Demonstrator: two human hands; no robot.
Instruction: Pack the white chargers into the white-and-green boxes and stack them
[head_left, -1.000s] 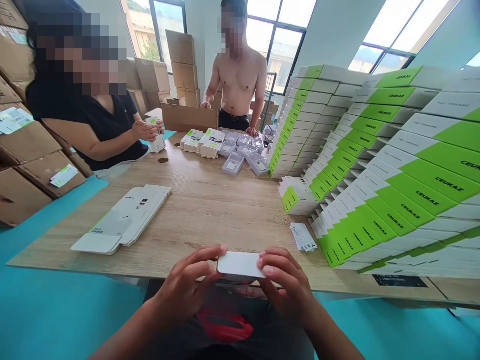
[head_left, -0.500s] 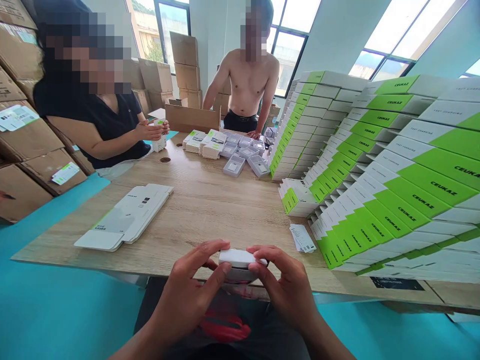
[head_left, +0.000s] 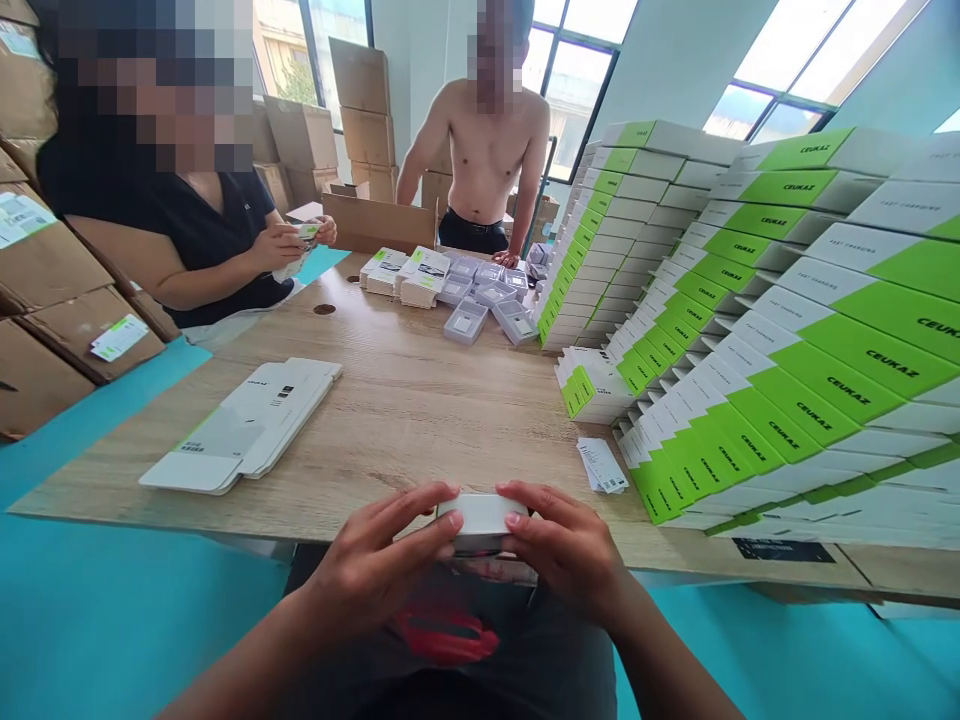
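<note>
A small white box [head_left: 482, 514] is held upright between my two hands at the table's near edge, its white end facing up. My left hand [head_left: 379, 555] pinches its left side with thumb and forefinger. On the other side, my right hand [head_left: 564, 545] grips the right edge the same way. The lower part of the box is partly hidden by my fingers. To the left lies a stack of flat, unfolded cartons [head_left: 247, 425]. Several printed cards [head_left: 601, 465] rest to the right of my hands.
Tall stacks of white-and-green boxes [head_left: 795, 400] line the table's right side. Clear plastic trays [head_left: 466, 320] and piled flat cartons [head_left: 421, 275] sit farther back, by an open cardboard box [head_left: 379, 222]. One person at left holds a carton [head_left: 294, 250]; another stands behind the table.
My thumbs have moved up onto the box's white end, which is now pressed level. The person at left has raised and tilted their carton. The view has shifted slightly.
</note>
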